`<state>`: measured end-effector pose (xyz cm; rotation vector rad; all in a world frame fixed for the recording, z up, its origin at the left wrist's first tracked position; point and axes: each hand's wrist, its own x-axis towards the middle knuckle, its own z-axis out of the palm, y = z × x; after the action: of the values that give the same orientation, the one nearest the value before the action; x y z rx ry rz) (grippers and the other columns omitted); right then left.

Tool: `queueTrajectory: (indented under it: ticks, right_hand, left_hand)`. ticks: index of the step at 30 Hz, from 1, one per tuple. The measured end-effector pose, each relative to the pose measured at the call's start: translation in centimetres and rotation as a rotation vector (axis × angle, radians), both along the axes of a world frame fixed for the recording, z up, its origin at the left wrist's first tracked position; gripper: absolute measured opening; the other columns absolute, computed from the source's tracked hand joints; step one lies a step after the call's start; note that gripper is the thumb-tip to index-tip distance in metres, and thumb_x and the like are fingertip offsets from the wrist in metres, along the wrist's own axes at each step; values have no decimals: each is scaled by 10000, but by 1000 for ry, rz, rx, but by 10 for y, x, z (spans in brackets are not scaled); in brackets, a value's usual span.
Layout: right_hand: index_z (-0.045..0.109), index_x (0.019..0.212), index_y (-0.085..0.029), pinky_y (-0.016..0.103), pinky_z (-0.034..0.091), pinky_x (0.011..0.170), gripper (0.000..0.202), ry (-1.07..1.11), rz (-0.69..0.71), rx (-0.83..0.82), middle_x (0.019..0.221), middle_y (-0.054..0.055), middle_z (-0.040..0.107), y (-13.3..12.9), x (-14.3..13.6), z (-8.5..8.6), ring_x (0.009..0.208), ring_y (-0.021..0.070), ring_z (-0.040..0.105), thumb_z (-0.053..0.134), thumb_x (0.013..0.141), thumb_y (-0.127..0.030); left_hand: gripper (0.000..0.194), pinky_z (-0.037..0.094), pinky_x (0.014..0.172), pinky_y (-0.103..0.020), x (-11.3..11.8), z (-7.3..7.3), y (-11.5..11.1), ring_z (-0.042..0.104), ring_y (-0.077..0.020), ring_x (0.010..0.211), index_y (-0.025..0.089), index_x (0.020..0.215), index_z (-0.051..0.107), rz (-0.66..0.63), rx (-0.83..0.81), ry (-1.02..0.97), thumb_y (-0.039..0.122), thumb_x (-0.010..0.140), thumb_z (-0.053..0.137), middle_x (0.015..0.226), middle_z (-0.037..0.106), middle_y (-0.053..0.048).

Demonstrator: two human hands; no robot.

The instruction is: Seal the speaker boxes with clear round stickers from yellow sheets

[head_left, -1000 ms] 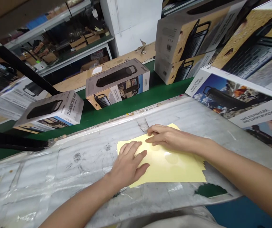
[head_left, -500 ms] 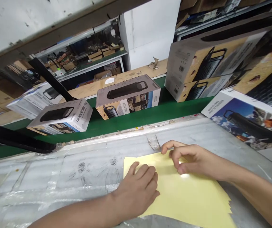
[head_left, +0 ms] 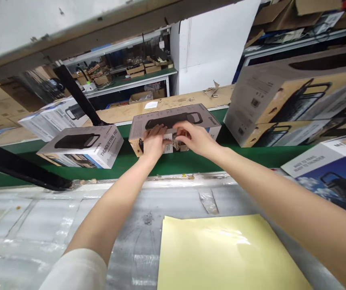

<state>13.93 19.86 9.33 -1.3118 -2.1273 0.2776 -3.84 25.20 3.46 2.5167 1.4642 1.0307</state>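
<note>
A speaker box [head_left: 173, 117] lies on the green belt [head_left: 191, 162] in front of me. My left hand [head_left: 155, 141] rests on its top front edge, fingers spread over the printed lid and thumb at the front side. Near the front edge of the same box, right of the left hand, is my right hand [head_left: 195, 138], its fingers curled with a gap to the thumb and nothing visible between them. Below my forearms, a stack of yellow sheets [head_left: 221, 253] lies on the plastic-covered table [head_left: 100, 225].
Another speaker box [head_left: 82, 146] stands left on the belt, beside a black post [head_left: 76, 94]. Large boxes [head_left: 260, 96] are stacked at the right, with a blue-printed box [head_left: 330, 177] in front of them. An overhead beam [head_left: 100, 30] crosses the top.
Both hands have left the yellow sheets and moved forward to the middle box on the belt. The view has shifted a little.
</note>
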Motion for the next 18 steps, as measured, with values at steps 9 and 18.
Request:
queueTrajectory:
  ticks: [9,18]
  right_hand:
    - [579,1362,-225,513,505,1017,448,-292,171,203,1192,143,668,44,-10,-16,1152,342,608,481,935,-135]
    - [494,1485,-265,561,447,1043,699,-380,14,111,1340,140,623,44,3,-10,1271,410,530,764,841,-271]
  left_hand:
    - [468,430,1129,-448,-8,-20,3,557,-312,1374,207,1339,650,-5,82,-12,346,904,747,1423,644,-129]
    - [464,419,1145,-442,-12,-22,5,530,-311,1411,197,1335,650,-8,78,-17,349,907,744,1475,610,-120]
